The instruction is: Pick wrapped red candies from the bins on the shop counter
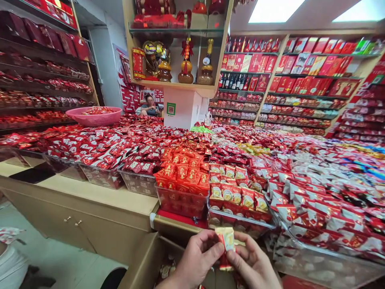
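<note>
Between my two hands is a small wrapped packet, cream and red, held upright near the bottom centre. My left hand pinches its left side with thumb and fingers. On the right side, the thumb and fingers of my right hand close on the same packet. Below them an open cardboard box has some small packets inside. Just beyond my hands stands a clear bin of red and cream packets, with a bin of bright red packets to its left.
Heaped red packets cover the long display. A pink basket sits on them at the left. The beige counter runs left of the box. A white pillar rises mid-display; a person sits behind. White clothing shows at lower left.
</note>
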Tool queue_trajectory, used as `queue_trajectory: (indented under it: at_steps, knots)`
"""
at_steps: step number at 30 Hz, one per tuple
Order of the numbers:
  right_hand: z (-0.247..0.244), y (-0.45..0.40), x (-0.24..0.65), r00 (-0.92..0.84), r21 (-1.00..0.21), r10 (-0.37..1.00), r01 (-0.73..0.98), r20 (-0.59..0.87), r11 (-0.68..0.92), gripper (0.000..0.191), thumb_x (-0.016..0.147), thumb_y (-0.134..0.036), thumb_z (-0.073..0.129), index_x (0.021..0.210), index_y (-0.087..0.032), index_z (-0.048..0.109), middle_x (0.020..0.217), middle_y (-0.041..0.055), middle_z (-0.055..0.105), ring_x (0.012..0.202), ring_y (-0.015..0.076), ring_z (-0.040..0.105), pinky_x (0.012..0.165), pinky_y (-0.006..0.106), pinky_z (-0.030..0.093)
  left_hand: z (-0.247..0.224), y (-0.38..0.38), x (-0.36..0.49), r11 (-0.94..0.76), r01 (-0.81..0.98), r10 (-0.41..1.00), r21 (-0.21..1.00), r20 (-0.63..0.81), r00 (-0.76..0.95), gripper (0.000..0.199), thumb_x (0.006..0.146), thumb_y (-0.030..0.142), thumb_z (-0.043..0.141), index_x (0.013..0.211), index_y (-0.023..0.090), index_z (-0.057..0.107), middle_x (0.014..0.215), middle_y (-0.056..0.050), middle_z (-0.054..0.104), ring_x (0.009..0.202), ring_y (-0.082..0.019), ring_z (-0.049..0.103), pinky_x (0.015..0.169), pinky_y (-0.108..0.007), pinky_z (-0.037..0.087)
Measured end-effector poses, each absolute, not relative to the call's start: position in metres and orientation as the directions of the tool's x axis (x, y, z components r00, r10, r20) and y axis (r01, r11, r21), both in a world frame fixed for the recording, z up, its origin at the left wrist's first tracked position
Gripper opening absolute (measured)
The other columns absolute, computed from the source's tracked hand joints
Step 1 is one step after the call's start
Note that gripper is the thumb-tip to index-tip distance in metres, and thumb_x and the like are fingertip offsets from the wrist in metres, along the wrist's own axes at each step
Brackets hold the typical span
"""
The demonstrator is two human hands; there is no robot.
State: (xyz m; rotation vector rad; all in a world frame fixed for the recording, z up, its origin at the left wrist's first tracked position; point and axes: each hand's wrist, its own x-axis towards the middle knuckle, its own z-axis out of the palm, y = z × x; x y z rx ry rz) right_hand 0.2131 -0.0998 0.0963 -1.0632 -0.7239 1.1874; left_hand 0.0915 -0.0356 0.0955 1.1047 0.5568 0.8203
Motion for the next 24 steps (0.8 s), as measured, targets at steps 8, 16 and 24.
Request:
queue_trajectory:
  at_steps: [8,16,24]
  knots:
    - [0.1,-0.106,0.212,0.232,-0.931,0.971,-0.363,-0.056,0.033,0.03,0.068,-0.033,0.068,0.092,-0.02,0.056,0.08,0.0036,0.07,0.075,0.0151,0.063,0.072,0.025,0.049,0.108,-0.048,0.092,0.251,-0.296,0.776,0.922,-0.009,0.63,0.028,0.073,0.034,0.065,0.092,0.014,0.068,0.079,-0.004,0.068,0.076,-0.013,0.058,0.074,-0.024,0.045]
    - [0.086,-0.107,0.219,0.382,-0.973,0.924,-0.209,0.013,0.1,0.03,0.069,-0.039,0.065,0.093,-0.022,0.063,0.068,0.0001,0.065,0.063,0.013,0.059,0.064,0.023,0.049,0.11,-0.048,0.084,-0.152,-0.168,0.797,0.974,0.222,0.562,0.022,0.075,0.025,0.062,0.095,0.019,0.066,0.094,-0.008,0.067,0.086,-0.019,0.062,0.074,-0.029,0.05]
    - [0.077,-0.106,0.22,0.468,-0.932,0.883,-0.318,0.006,0.175,0.027,0.06,-0.031,0.073,0.083,-0.021,0.064,0.093,0.0057,0.068,0.085,0.0199,0.062,0.073,0.028,0.051,0.105,-0.052,0.086,-0.006,-0.409,0.835,0.912,0.23,0.5,0.058,0.072,0.03,0.065,0.124,0.026,0.039,0.134,-0.012,0.04,0.122,-0.025,0.04,0.097,-0.04,0.037]
